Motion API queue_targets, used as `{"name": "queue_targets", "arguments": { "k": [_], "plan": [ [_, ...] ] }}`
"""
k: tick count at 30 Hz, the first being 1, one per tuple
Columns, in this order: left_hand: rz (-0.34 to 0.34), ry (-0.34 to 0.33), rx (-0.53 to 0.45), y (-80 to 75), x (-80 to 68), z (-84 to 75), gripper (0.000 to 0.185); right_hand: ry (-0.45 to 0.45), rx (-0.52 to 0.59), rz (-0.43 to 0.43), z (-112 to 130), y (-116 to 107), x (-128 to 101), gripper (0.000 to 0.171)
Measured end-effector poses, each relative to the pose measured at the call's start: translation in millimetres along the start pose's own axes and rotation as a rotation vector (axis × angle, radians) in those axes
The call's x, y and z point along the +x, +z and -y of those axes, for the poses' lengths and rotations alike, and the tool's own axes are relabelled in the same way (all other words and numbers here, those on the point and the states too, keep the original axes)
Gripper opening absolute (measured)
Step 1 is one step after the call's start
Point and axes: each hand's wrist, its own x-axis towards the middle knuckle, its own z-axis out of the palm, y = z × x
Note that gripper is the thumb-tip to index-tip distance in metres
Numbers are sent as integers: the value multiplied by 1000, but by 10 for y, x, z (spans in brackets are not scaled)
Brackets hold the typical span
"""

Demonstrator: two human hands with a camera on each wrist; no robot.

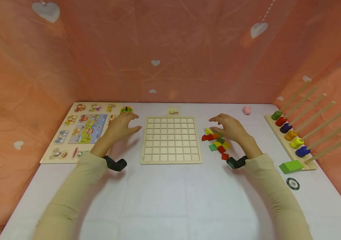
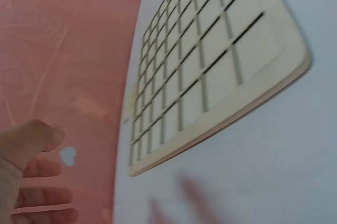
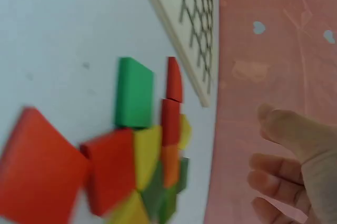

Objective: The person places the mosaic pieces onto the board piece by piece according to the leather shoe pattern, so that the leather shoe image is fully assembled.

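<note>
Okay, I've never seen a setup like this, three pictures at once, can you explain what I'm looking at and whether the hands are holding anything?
A person wears three cameras. The wide picture comes from the head and looks down at a white table. The other two come from small cameras strapped on the wrists.

In the middle lies a wooden grid board with empty squares. The left hand hovers beside it, fingers relaxed. The right hand hovers over a pile of coloured tiles, red, green, yellow and orange. Neither hand holds anything.

At the left is a picture puzzle; at the right, a peg rack with coloured rings.

No legible text, label, brand or number anywhere
</note>
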Motion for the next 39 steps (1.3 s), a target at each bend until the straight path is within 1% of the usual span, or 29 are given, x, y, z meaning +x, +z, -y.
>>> {"name": "queue_targets", "arguments": {
  "k": [6, 9, 11, 15, 19, 22, 29, 33, 36, 39],
  "plan": [
    [33, 69, -139, 236, -65, 59, 47, 64, 29, -27, -31, 240, 22, 33],
    [53, 108, -163, 325, -96, 68, 49, 119, 49, -25, -50, 345, 40, 33],
    [67, 118, -166, 375, -107, 72, 53, 156, 59, -19, -51, 389, 47, 33],
    [98, 94, -155, 441, -124, 80, 59, 202, 58, -6, -33, 422, 44, 35],
    [139, 54, -84, 478, -141, 89, 63, 219, 56, -9, -27, 438, 48, 34],
    [158, 37, -36, 490, -156, 96, 65, 213, 59, -20, -28, 459, 58, 31],
    [208, 9, -36, 481, -165, 92, 70, 205, 66, -33, -38, 528, 84, 33],
    [231, 10, -17, 473, -153, 94, 69, 196, 58, -37, -27, 532, 99, 32],
    [238, 9, -4, 464, -145, 93, 68, 189, 59, -39, 18, 511, 126, 30],
    [242, 4, -3, 457, -143, 87, 68, 162, 89, -51, 93, 489, 170, 29]
  ]
}}
